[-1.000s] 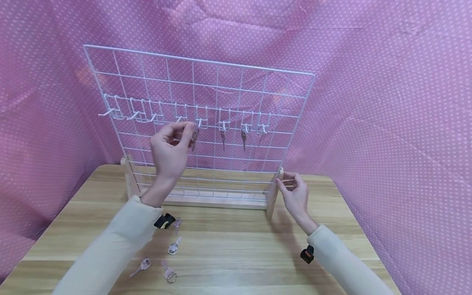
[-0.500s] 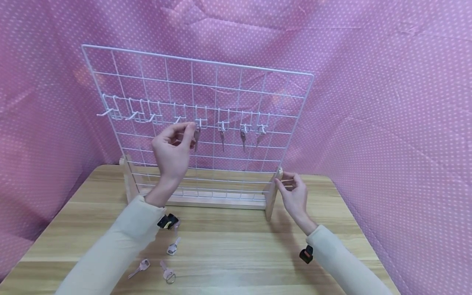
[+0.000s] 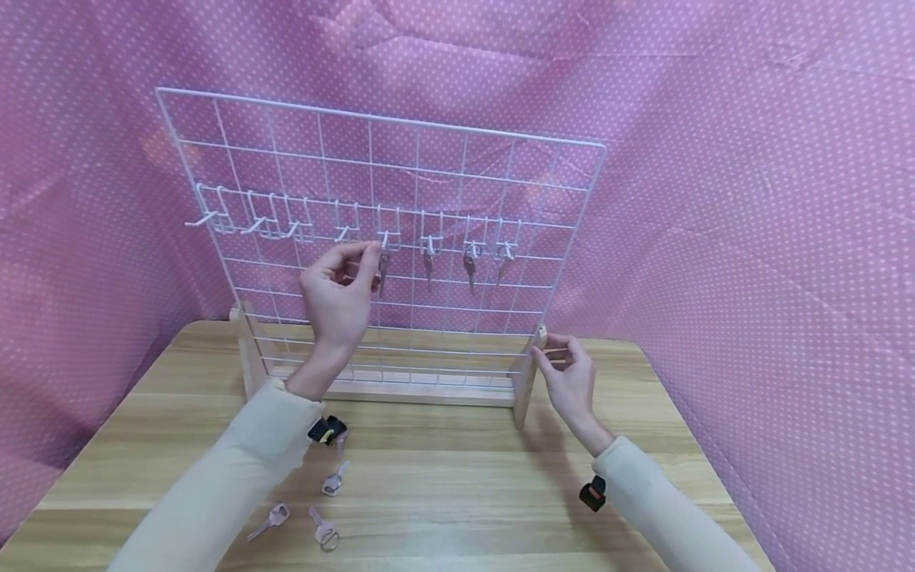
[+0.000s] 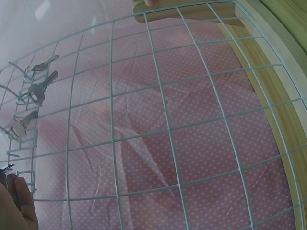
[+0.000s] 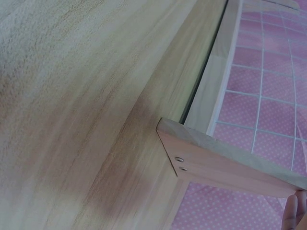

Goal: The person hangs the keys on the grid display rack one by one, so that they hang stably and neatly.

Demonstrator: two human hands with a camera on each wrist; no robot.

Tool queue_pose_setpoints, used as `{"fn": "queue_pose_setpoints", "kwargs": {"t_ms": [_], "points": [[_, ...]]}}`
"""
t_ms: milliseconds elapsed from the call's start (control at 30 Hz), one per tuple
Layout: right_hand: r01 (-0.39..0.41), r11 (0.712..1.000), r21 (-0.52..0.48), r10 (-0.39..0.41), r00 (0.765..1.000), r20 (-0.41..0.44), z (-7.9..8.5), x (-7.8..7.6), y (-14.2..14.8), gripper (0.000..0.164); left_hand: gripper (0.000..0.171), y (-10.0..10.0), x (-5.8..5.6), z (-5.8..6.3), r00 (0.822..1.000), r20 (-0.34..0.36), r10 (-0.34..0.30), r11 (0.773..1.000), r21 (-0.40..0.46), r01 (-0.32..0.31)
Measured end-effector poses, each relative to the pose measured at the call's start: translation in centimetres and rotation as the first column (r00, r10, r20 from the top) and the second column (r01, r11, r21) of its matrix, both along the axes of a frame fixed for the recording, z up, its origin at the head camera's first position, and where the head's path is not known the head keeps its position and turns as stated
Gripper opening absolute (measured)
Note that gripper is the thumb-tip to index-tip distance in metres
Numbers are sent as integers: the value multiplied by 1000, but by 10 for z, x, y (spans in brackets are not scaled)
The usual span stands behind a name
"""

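Observation:
My left hand is up at the white wire grid rack, its thumb and forefinger pinching a key at a hook. Whether the key's ring is over that hook I cannot tell; the fingertips cover it. To the right, other keys hang from hooks, and the left wrist view shows them too, one key near the left edge. Lower right, my right hand grips the upper end of the rack's wooden side support between thumb and fingers; the right wrist view shows fingertips against the wood.
Several loose keys with rings lie on the wooden table at the front left, one partly behind the left wrist camera. Hooks without keys line the rack's left half. Pink dotted cloth surrounds the table.
My left hand has shifted slightly right and down with the key at the hook. The rack appears slightly further left in view. My right hand keeps its grip on the support.

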State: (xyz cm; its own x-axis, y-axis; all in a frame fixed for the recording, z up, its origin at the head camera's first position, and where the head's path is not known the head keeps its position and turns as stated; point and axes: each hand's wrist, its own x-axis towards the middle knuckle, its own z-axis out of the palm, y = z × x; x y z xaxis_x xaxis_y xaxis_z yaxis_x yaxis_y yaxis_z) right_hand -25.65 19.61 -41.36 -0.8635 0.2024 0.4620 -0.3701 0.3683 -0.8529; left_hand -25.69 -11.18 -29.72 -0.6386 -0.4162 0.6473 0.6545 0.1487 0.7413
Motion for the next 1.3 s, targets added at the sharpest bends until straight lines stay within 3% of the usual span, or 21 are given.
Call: {"fn": "queue_pose_setpoints", "kwargs": {"t_ms": [333,533,700,800,900,1033,1100,1233,1300], "points": [[3,1000,-28,-2,1000,31,-2,0,1,31,27,-12,-2,-12,998,57,4,998,-64,0],[7,1000,-18,-6,999,38,-1,0,0,30,24,-36,6,-33,990,136,47,974,-225,-16],[3,1000,-15,-2,999,33,0,-1,1,30,18,-59,15,-60,974,224,42,911,-410,55],[6,1000,-16,-5,1000,28,-1,-1,1,30,17,-73,21,-78,961,277,24,854,-505,124],[6,1000,-20,-5,1000,23,-2,-1,1,29,18,-87,27,-96,934,357,25,794,-574,198],[-2,1000,-28,3,1000,18,-2,-1,1,29,21,-104,32,-118,882,469,41,731,-616,294],[-3,1000,-30,3,1000,14,-2,-1,1,29,23,-112,32,-130,867,497,48,703,-634,324],[-2,1000,-25,3,1000,13,-2,-1,1,29,23,-122,31,-153,838,543,49,661,-647,380],[-5,1000,-26,5,1000,14,-2,-1,1,29,23,-125,31,-164,821,570,32,652,-635,415]]}}
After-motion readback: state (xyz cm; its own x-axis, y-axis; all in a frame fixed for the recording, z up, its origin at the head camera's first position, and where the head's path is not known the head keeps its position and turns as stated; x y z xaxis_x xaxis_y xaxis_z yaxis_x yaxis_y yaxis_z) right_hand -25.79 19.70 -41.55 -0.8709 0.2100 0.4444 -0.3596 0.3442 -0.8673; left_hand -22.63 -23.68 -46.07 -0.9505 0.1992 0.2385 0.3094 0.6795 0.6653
